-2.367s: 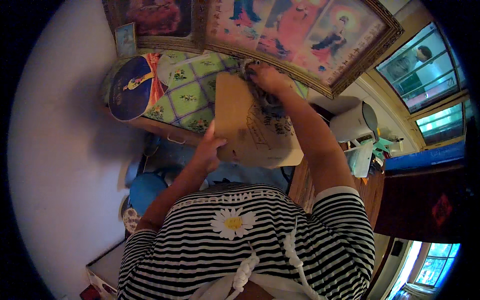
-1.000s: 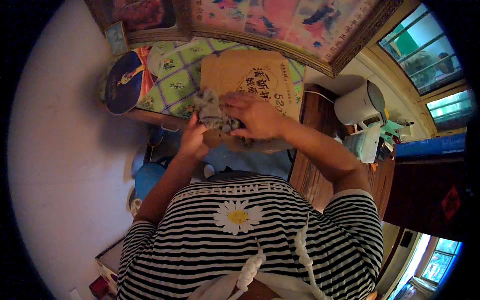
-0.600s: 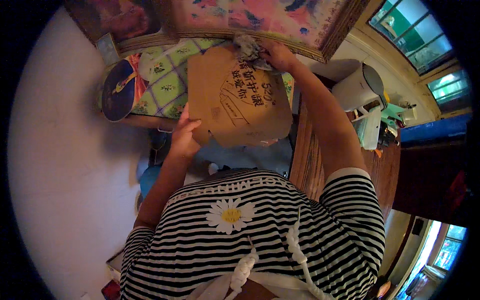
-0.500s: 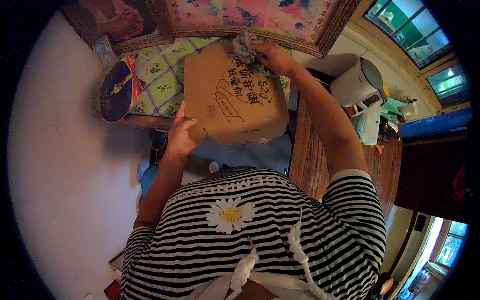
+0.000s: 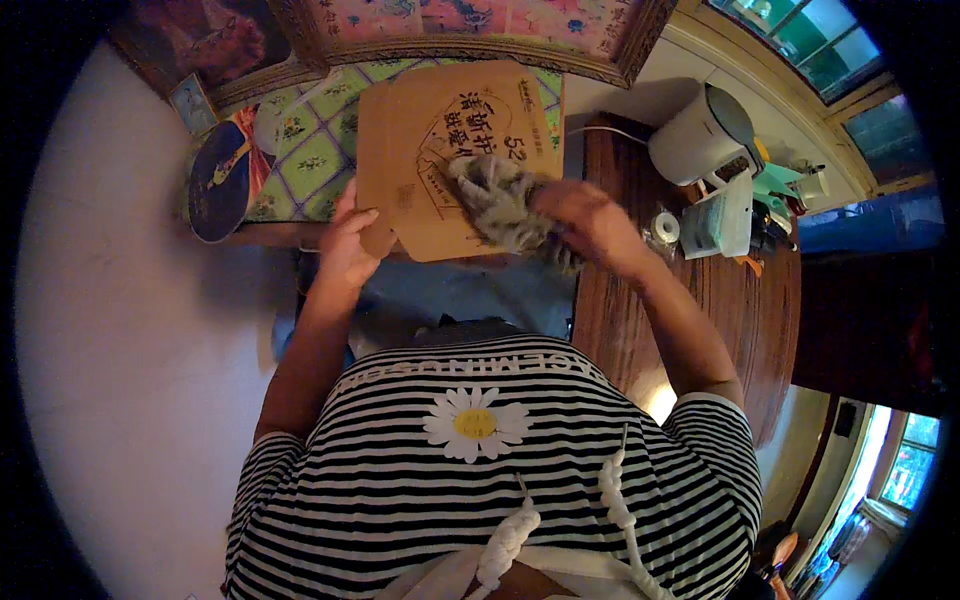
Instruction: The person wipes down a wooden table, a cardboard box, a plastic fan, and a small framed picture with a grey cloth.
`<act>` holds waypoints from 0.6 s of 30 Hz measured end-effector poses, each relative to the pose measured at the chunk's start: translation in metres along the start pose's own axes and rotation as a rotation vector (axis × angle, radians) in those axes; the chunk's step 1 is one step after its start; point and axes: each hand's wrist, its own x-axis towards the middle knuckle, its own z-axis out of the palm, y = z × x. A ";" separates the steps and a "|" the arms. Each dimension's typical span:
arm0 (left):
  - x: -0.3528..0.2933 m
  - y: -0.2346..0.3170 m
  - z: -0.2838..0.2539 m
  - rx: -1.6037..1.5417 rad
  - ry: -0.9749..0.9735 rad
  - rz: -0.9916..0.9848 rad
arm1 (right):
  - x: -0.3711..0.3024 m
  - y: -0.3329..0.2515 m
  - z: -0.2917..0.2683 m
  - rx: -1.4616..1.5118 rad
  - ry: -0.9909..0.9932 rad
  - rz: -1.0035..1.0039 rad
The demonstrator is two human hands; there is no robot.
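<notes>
A brown cardboard box (image 5: 395,140) with dark printing is tilted in front of me, over the near edge of a cloth-covered table. My left hand (image 5: 347,243) grips its lower left edge, thumb toward the front and fingers partly hidden behind. Bunched in my right hand (image 5: 600,228) is a grey patterned rag (image 5: 500,203), lying against the lower right part of the box's face. That hand is closed on the rag and slightly smeared by motion.
A green checked tablecloth (image 5: 312,160) lies under framed pictures (image 5: 645,60). A dark blue round fan (image 5: 225,185) stands at left. On the wooden table (image 5: 640,330) at right are a white bin-like appliance (image 5: 690,140), a tape roll (image 5: 665,228) and a clear plastic container (image 5: 718,222).
My right hand and the rag have moved from the box's far right corner down toward its near right side. The box has shifted slightly left and away, still in my left hand.
</notes>
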 end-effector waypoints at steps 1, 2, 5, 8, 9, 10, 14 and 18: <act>-0.001 0.000 0.002 0.000 -0.008 -0.004 | 0.005 0.003 -0.002 -0.027 0.063 0.071; -0.001 0.000 0.004 0.010 0.019 -0.026 | 0.011 0.007 0.004 -0.034 0.067 0.079; 0.001 -0.002 0.006 0.008 0.054 -0.083 | 0.039 0.003 0.029 -0.230 0.123 0.520; 0.000 -0.004 0.007 -0.026 0.099 -0.135 | 0.085 -0.033 0.053 -0.268 -0.108 0.647; 0.002 -0.004 0.005 -0.049 0.127 -0.150 | 0.094 -0.044 0.070 -0.349 0.022 0.517; 0.011 -0.010 -0.008 -0.050 0.123 -0.155 | 0.100 -0.056 0.086 -0.427 0.150 0.384; 0.012 -0.006 -0.015 -0.386 -0.147 -0.184 | 0.125 -0.098 0.107 -0.390 0.225 0.342; 0.008 0.011 -0.024 -0.483 -0.348 -0.183 | 0.123 -0.121 0.112 -0.318 0.240 0.237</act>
